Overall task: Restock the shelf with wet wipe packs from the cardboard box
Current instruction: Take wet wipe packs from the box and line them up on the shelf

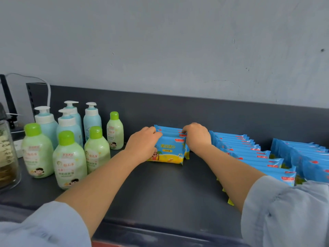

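A short row of blue and yellow wet wipe packs point(170, 150) stands upright near the back of the dark grey shelf point(160, 189). My left hand point(142, 143) grips the left end of this row, fingers curled over the top edge. My right hand point(196, 136) grips the right end, fingertips pinching the tops of the packs. Two longer rows of the same packs stand to the right, one row point(252, 157) beside my right forearm and another row point(306, 157) at the far right. The cardboard box is out of view.
Green-capped lotion bottles point(69, 161) and pale blue pump bottles point(71, 123) crowd the shelf's left side. A glass jar point(7, 157) stands at the far left edge. A dark back panel point(195, 111) and a grey wall close off the rear.
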Motion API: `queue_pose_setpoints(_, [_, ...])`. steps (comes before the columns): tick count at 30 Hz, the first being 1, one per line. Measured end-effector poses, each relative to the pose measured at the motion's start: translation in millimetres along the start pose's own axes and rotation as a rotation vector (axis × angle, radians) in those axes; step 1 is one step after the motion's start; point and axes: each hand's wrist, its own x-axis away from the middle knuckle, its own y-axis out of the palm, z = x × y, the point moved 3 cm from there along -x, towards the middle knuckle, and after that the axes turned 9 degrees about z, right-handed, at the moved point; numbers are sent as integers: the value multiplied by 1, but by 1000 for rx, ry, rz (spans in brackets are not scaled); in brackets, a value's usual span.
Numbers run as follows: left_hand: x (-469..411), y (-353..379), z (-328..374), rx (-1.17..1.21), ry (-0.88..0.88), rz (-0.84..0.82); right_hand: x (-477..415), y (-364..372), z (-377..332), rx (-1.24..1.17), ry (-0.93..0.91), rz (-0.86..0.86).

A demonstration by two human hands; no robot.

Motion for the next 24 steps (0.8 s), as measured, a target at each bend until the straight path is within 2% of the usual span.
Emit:
queue_pose_setpoints(9, [-16, 11, 4, -2, -7, 13, -5, -3, 1, -65, 58, -95])
queue_pose_setpoints(16, [-22, 16, 9, -22, -8, 41, -3, -9, 2, -227, 73, -149])
queue_pose_setpoints(20, [-23, 19, 6, -35, -20, 46, -2, -9, 0, -135, 1, -209])
queue_pose_setpoints(24, [-21, 25, 0, 19, -61, 6, -2, -5, -1, -47, -52, -192])
